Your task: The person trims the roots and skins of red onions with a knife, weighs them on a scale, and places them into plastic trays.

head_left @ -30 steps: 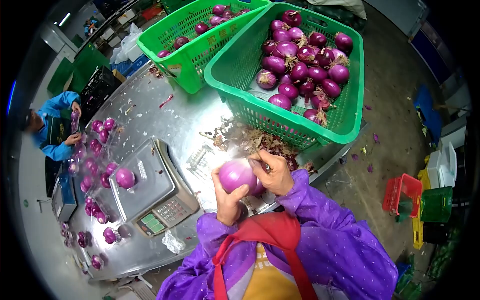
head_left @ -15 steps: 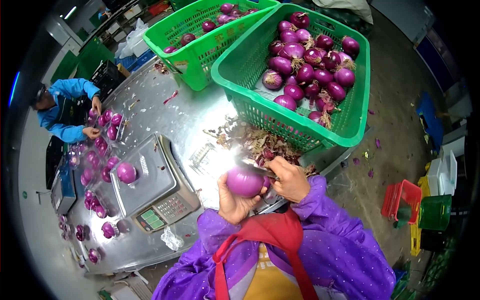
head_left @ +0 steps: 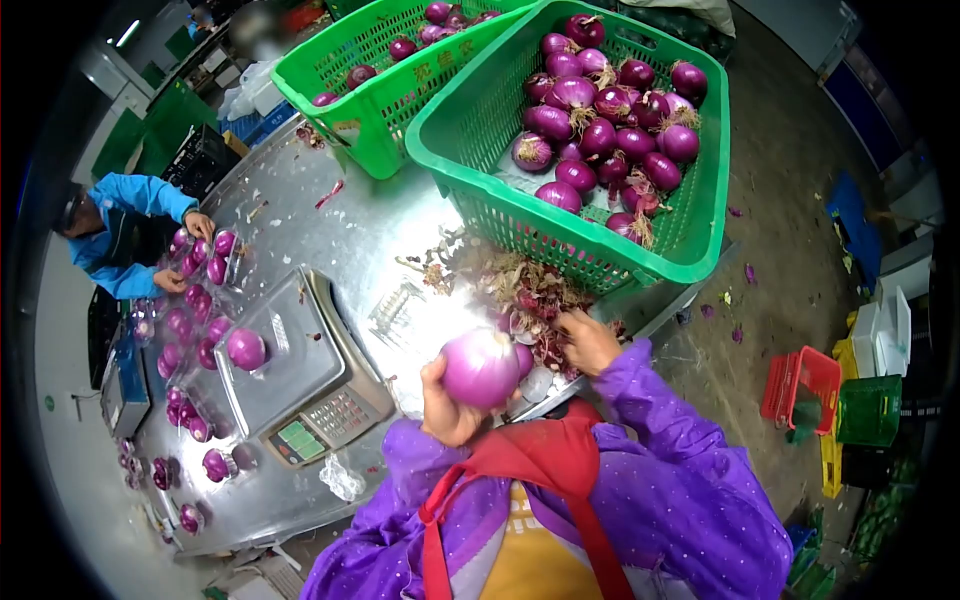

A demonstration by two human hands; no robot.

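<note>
My left hand is wrapped round a large peeled red onion, held up above the metal table's near edge. To its right, my right hand has its fingers closed at the pile of dry skins and trimmings; what they hold, if anything, is hidden. Another onion shows partly behind the held one. Just beyond the pile stands a green crate with several red onions in it, some with dry roots.
A scale with one onion stands left of my hands. Further left, a person in blue handles packed onions. A second green crate is at the back. Red basket on the floor at the right.
My right hand has moved down and right, away from the onion to the skins; the blade it held against the onion no longer shows. The onion has risen slightly in my left hand.
</note>
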